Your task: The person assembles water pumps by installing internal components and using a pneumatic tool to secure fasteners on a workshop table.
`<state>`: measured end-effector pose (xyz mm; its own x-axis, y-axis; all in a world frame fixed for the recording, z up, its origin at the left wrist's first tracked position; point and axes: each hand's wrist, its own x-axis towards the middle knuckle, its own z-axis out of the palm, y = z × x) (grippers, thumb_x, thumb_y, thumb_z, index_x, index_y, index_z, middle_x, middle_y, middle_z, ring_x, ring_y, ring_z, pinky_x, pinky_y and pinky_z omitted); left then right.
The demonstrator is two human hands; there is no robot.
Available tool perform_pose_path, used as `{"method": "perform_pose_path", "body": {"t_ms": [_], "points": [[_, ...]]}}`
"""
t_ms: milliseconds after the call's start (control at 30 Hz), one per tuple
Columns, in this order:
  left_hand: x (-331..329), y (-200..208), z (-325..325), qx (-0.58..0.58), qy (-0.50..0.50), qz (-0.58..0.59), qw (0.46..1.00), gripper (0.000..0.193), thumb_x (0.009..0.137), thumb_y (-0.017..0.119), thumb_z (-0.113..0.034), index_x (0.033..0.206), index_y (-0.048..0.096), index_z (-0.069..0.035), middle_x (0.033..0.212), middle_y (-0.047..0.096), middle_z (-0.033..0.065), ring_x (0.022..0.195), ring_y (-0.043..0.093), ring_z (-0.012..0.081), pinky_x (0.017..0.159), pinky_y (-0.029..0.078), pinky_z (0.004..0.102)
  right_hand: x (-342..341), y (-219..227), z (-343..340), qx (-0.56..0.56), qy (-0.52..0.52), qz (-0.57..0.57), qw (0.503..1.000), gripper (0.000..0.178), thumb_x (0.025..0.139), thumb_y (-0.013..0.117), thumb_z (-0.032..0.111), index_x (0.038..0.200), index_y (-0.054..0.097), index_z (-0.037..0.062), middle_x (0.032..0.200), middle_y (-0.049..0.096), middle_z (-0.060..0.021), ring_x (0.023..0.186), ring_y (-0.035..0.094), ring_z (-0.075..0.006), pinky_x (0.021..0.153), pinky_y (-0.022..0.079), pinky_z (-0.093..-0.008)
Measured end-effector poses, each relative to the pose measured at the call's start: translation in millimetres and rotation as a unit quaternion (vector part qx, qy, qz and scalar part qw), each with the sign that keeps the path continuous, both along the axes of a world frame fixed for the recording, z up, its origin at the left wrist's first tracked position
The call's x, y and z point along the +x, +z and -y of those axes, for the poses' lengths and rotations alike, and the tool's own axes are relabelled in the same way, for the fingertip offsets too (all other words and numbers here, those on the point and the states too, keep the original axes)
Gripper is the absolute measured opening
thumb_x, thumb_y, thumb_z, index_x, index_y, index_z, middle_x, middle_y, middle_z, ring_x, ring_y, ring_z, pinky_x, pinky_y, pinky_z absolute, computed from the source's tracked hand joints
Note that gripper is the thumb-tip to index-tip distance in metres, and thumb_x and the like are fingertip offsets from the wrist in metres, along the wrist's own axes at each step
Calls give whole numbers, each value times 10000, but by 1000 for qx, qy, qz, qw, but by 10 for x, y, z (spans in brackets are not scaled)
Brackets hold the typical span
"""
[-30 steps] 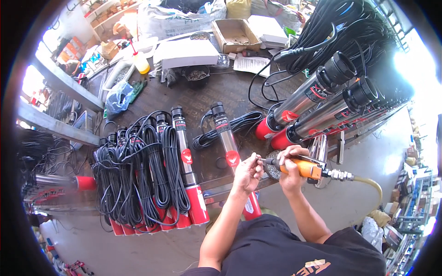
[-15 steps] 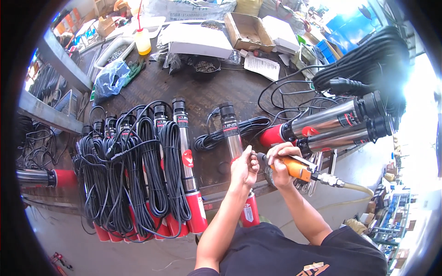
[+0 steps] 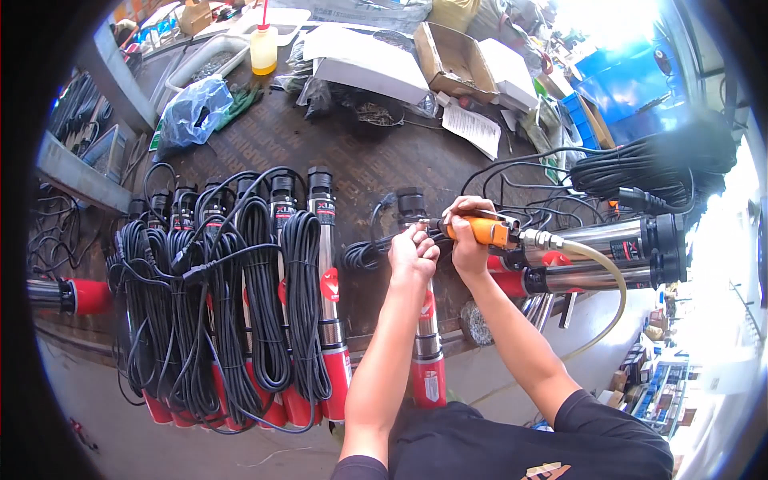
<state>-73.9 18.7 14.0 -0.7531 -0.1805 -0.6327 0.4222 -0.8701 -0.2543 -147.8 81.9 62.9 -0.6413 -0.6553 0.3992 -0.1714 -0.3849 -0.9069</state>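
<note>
My right hand (image 3: 469,240) is wrapped round an orange air screwdriver (image 3: 490,232), whose tip points left. Close to that tip, my left hand (image 3: 413,250) is closed with its fingers pinched together; whatever they hold is too small to make out. Both hands are over the upper part of a steel cylindrical pump (image 3: 428,349) with a black top and a red lower end. The pump lies on the table with its red end past the near edge. Its black cable coil (image 3: 364,254) rests beside it, partly behind my left hand.
Several similar pumps with black cable coils (image 3: 302,296) lie in a row at left. Two more steel pumps (image 3: 588,276) lie at right, below a big cable bundle (image 3: 640,172). An air hose (image 3: 614,280) trails from the tool. Boxes (image 3: 454,64) and a bottle (image 3: 263,52) stand at the back.
Both hands and the air screwdriver have moved farther from me, up along the pump toward its black top. The head view has shifted slightly.
</note>
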Motion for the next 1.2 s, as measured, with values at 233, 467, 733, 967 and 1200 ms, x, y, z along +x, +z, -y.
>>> {"method": "perform_pose_path", "body": {"t_ms": [233, 467, 733, 967, 1200], "points": [[-33, -82, -27, -6, 11, -8, 1000, 155, 1018, 488, -105, 1026, 585, 16, 615, 362, -46, 442, 295, 83, 426, 265, 249, -142, -55, 108, 13, -33, 29, 999, 218, 857, 546, -76, 1034, 524, 49, 967, 589, -88, 796, 597, -154, 762, 513, -294], [133, -116, -273, -184, 98, 285, 936, 185, 991, 453, -13, 1159, 521, -51, 880, 577, 52, 662, 570, 139, 591, 503, 269, -162, -35, 309, 22, -58, 48, 997, 191, 835, 582, -56, 995, 550, 43, 870, 620, -62, 689, 601, -111, 585, 485, -226], [283, -340, -257, -244, 165, 227, 928, 138, 1084, 399, -137, 1128, 449, -16, 973, 664, 183, 761, 715, 280, 652, 611, 336, -185, -71, 349, -5, -69, 43, 997, 163, 809, 578, -78, 927, 550, 31, 831, 621, -63, 667, 599, -115, 575, 484, -230], [263, -56, -286, -182, 142, 199, 952, 196, 1042, 557, -157, 1089, 480, 17, 972, 688, 189, 783, 729, 268, 631, 617, 310, -209, -138, 352, -25, -97, 47, 994, 144, 781, 599, -76, 891, 592, 17, 797, 644, -49, 637, 612, -108, 576, 503, -233], [146, -419, -266, -112, 30, 40, 992, 162, 976, 664, -117, 1027, 667, 37, 900, 716, 118, 759, 692, 184, 645, 594, 265, -177, 6, 219, 26, -149, 15, 988, 222, 839, 586, -78, 1038, 598, 21, 900, 650, -69, 733, 621, -139, 690, 531, -259]]}}
